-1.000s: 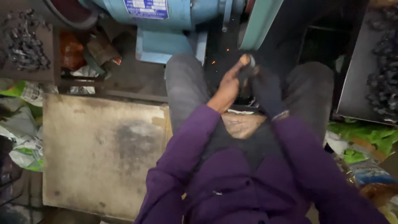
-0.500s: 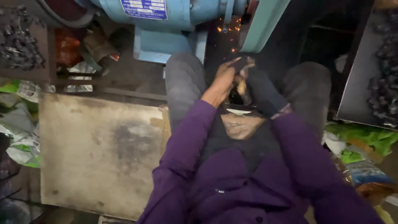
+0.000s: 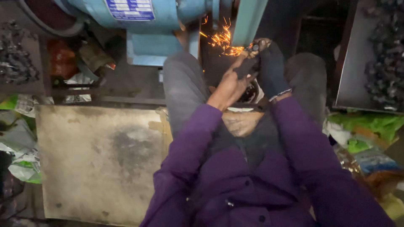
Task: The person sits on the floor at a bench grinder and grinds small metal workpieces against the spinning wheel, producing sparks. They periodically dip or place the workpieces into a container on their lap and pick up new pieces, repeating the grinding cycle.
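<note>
Pressing a small metal piece (image 3: pixel 253 46) up toward the grinder's edge, the person has both hands raised above the knees, and orange sparks (image 3: pixel 221 40) fly off to the left of it. The piece is too small and blurred to name more closely. The left hand (image 3: pixel 230 82), bare, is closed around it from below, fingers curled in a pinch. The right hand (image 3: pixel 271 67), in a dark glove, clamps on from the other side, which I take to be for steadying the piece and keeping heat off the skin. The blue bench grinder (image 3: pixel 143 29) sits straight ahead, close enough to work seated. A dark tray of finished-looking metal parts (image 3: pixel 383 59) stands near the right knee, another heap (image 3: pixel 14 63) lies well off to the left, and a worn metal sheet (image 3: pixel 99 155) lies beside the left leg.
</note>
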`<act>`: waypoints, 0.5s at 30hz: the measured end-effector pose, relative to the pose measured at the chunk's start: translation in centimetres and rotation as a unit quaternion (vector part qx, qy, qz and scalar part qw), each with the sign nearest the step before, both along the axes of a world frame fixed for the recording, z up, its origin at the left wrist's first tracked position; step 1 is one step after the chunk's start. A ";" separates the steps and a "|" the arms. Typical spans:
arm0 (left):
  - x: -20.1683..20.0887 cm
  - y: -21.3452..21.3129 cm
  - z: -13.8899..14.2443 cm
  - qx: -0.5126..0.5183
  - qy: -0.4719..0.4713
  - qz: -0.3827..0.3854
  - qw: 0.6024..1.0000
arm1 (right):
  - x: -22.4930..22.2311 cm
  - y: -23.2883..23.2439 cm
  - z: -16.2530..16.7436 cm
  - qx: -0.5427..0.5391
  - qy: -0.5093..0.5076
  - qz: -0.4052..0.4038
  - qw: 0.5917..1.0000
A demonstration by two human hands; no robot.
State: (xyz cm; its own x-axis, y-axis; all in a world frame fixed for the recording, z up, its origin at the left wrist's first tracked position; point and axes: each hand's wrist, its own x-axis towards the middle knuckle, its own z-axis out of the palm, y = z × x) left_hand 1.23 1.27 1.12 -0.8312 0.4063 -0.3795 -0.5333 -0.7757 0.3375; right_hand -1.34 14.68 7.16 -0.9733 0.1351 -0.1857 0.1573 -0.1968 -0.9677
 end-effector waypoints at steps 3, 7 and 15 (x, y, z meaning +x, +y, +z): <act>0.7 -0.3 -1.2 -0.099 0.003 -0.108 0.989 | 2.1 3.3 0.0 0.174 0.053 0.088 0.979; 3.6 -0.9 -3.5 -0.428 0.421 -0.326 0.731 | 1.6 12.4 1.6 0.449 0.228 0.020 0.864; 4.3 -0.6 -3.4 -0.593 0.446 -0.313 0.593 | -13.4 33.5 3.4 0.741 -0.012 -0.136 0.658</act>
State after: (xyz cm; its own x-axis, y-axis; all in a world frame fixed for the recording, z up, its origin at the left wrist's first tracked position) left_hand 5.55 0.63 -2.28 -0.7429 0.6284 -0.2307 0.2089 0.5450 0.8120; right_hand -14.78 48.15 10.55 -0.8748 0.3542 0.3306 0.3304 0.9352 -0.1276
